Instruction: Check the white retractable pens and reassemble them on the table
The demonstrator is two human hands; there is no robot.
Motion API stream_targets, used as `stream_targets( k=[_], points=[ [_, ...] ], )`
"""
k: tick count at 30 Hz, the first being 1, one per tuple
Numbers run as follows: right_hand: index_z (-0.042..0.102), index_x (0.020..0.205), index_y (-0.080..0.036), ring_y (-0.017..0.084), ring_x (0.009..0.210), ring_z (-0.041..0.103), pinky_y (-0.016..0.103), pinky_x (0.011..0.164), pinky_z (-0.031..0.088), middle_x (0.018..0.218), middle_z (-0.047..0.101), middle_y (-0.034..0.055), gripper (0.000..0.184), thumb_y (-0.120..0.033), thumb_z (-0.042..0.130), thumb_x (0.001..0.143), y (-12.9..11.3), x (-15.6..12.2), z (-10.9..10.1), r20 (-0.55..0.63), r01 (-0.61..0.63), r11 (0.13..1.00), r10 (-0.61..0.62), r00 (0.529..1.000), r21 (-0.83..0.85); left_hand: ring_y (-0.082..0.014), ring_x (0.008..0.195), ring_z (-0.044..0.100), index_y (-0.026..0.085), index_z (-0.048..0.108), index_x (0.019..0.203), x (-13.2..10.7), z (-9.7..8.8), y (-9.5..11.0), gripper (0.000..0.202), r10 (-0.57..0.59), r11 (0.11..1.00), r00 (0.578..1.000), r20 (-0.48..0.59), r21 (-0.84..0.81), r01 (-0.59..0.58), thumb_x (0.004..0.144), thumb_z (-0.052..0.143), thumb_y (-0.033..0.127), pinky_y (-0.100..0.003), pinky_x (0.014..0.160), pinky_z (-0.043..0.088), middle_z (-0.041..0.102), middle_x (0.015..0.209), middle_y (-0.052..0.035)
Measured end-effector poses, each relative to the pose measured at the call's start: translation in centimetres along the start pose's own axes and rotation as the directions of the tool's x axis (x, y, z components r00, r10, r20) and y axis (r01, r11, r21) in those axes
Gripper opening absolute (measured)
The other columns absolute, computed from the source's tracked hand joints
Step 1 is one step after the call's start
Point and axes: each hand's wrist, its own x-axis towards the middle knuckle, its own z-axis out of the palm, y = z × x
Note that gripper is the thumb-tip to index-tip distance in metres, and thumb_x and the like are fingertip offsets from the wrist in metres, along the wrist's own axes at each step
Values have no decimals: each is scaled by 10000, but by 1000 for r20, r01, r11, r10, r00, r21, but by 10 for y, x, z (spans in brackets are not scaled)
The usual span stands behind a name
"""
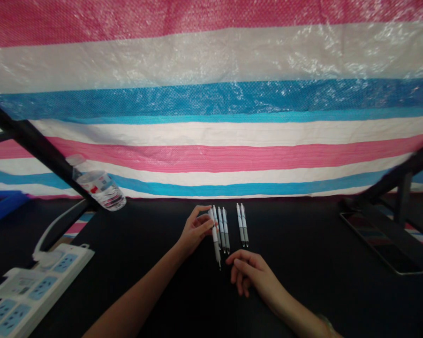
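Note:
My left hand point(196, 230) pinches a white pen with a grey grip point(216, 244), holding it near its upper part with the tip pointing down toward me. Just right of that pen, several matching white-and-grey pens point(223, 230) lie side by side on the black table point(155, 291). Two more such pens point(242, 225) lie together a little farther right, apart from the first group. Below these pens, my right hand point(248, 272) hovers or rests with fingers loosely bent and apart. Nothing shows in it; its index fingertip is close to the pens' lower ends.
At left are a white power strip point(39, 291) with a plug and cable, a clear water bottle point(104, 190) and a blue tray point(5, 204). A phone point(380, 241) lies at right beside a black frame bar point(404, 197). A striped plastic sheet point(211, 98) hangs behind.

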Motion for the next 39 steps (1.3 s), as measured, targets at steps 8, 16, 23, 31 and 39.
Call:
stream_targets(
  k=[8,16,23,31,39],
  points=[
    [621,946,-129,109,423,569,187,371,336,633,651,7,462,-562,653,786,2,1,-1,12,-2,1000,3,1000,-9,-147,747,676,236,577,1169,1,-1,-1,498,6,1000,1000,-3,-12,-6,741,831,259,-264,685,560,679,802,8],
    [628,922,-136,100,406,564,177,361,339,614,650,0,474,-581,670,764,3,2,-1,11,2,1000,-2,1000,-5,-169,749,685,222,580,1131,1,-3,-3,455,41,997,998,-38,73,-38,747,819,277,-287,672,576,684,787,3],
    [629,923,-133,102,407,561,182,365,345,616,650,4,461,-564,673,766,1,0,0,2,-1,1000,1,1000,-8,-129,722,634,235,608,1287,4,-6,-9,577,280,892,947,-155,408,-196,747,806,285,-236,627,567,597,877,25],
    [625,919,-130,104,410,564,182,362,350,620,655,11,469,-569,669,762,1,0,0,10,5,1000,-5,1000,-19,-168,735,674,200,663,1165,6,-8,-13,347,337,808,930,-144,552,-207,841,703,318,-291,675,596,647,845,-6],
    [631,945,-150,114,441,559,204,391,353,656,649,13,443,-574,625,816,-1,0,-4,-8,98,988,-100,995,-117,-176,685,645,202,713,975,4,-9,-12,174,373,749,915,-153,631,-200,835,680,300,-256,597,519,671,787,-15]
  ],
)
